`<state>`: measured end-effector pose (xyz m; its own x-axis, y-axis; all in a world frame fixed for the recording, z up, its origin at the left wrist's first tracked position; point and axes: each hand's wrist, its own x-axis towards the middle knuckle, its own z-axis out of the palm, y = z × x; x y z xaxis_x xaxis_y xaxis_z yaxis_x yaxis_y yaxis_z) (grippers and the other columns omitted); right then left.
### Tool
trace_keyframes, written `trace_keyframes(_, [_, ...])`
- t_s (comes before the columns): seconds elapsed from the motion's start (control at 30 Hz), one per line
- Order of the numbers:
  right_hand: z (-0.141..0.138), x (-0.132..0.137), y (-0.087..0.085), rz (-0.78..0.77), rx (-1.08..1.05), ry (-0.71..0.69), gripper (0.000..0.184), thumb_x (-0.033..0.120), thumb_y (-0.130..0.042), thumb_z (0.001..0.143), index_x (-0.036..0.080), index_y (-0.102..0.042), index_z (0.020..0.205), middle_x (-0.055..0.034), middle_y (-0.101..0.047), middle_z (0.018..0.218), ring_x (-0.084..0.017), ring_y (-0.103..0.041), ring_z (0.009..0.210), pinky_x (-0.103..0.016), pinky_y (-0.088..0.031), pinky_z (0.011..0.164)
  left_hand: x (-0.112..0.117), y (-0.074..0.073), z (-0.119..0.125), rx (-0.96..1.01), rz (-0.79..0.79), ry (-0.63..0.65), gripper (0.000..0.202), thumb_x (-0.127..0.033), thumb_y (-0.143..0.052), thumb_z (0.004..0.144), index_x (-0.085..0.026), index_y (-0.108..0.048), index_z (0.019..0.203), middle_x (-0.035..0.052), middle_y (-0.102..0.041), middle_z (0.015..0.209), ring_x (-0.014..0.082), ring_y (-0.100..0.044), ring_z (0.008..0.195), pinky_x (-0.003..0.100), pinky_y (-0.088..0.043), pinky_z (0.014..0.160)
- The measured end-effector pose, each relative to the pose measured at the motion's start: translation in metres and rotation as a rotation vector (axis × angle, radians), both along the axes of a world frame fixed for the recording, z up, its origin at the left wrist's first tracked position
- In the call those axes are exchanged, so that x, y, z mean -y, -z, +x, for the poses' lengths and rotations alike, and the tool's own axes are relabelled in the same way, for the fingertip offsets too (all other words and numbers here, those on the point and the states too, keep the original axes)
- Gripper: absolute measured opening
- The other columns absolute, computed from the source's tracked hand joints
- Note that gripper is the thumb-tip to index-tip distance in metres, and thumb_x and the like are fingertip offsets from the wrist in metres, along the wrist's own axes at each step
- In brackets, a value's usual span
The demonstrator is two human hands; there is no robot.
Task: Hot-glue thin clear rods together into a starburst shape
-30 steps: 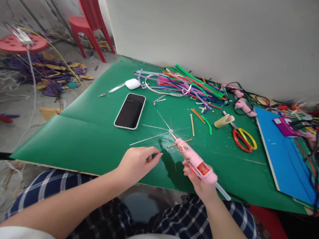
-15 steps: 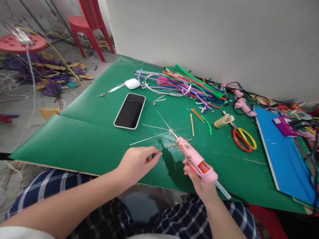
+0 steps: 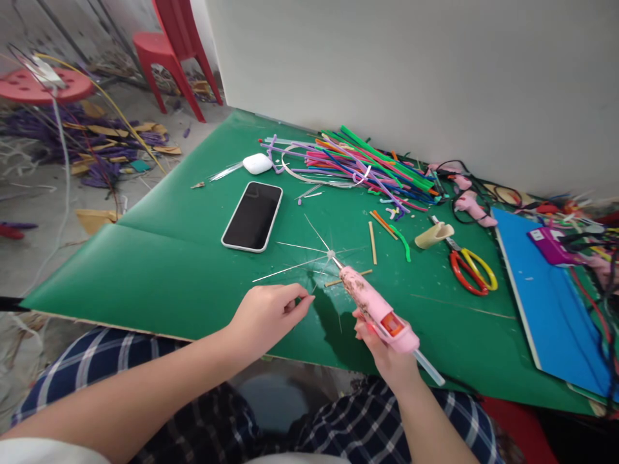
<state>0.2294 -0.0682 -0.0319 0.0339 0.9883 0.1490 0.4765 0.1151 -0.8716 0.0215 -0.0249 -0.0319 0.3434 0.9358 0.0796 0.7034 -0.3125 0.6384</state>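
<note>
My right hand (image 3: pixel 387 351) grips a pink glue gun (image 3: pixel 374 309) with a clear glue stick out its back. Its nozzle touches the centre of a star of thin clear spokes (image 3: pixel 309 254) lying on the green mat (image 3: pixel 159 264). My left hand (image 3: pixel 268 316) is closed in a pinch on the near end of one thin spoke, just left of the gun. A short wooden stick (image 3: pixel 345 278) lies under the gun's barrel.
A black phone (image 3: pixel 252 216) and a white earbud case (image 3: pixel 256 163) lie further back on the left. A heap of coloured sticks (image 3: pixel 358 164) fills the back. Red-and-yellow scissors (image 3: pixel 471 267), a beige clip (image 3: pixel 434 235), a blue board (image 3: pixel 556 303) and other pink glue guns (image 3: pixel 471 205) are on the right.
</note>
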Motion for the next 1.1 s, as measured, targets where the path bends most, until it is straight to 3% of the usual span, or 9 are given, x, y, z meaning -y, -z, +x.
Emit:
trace_keyframes(0.23, [0.0026, 0.001, 0.0042, -0.018, 0.04, -0.031, 0.024, 0.041, -0.055, 0.077, 0.018, -0.06, 0.07, -0.0038, -0.062, 0.064, -0.013, -0.056, 0.05, -0.025, -0.048, 0.047, -0.0002, 0.0001, 0.0006, 0.005, -0.019, -0.002, 0.024, -0.033, -0.046, 0.083, -0.019, -0.061, 0.07, -0.0054, -0.051, 0.049, 0.007, -0.045, 0.046, 0.018, -0.03, 0.046])
trace_keyframes(0.5, [-0.0001, -0.0015, 0.0008, 0.018, 0.032, -0.009, 0.024, 0.041, -0.055, 0.077, 0.018, -0.062, 0.079, -0.0042, -0.063, 0.068, -0.013, -0.056, 0.05, -0.025, -0.049, 0.048, 0.0002, -0.0004, 0.0009, 0.018, -0.014, -0.002, 0.024, -0.032, -0.046, 0.083, -0.02, -0.062, 0.069, -0.0054, -0.051, 0.049, 0.0072, -0.045, 0.045, 0.018, -0.029, 0.045])
trace_keyframes(1.1, [0.0016, 0.0004, 0.0056, -0.019, 0.045, -0.019, 0.023, 0.04, -0.056, 0.077, 0.018, -0.06, 0.071, -0.004, -0.062, 0.065, -0.013, -0.057, 0.051, -0.025, -0.049, 0.047, 0.0009, 0.0004, 0.0007, -0.004, -0.019, 0.004, 0.024, -0.034, -0.046, 0.084, -0.019, -0.06, 0.07, -0.0054, -0.052, 0.05, 0.0071, -0.045, 0.046, 0.018, -0.03, 0.047])
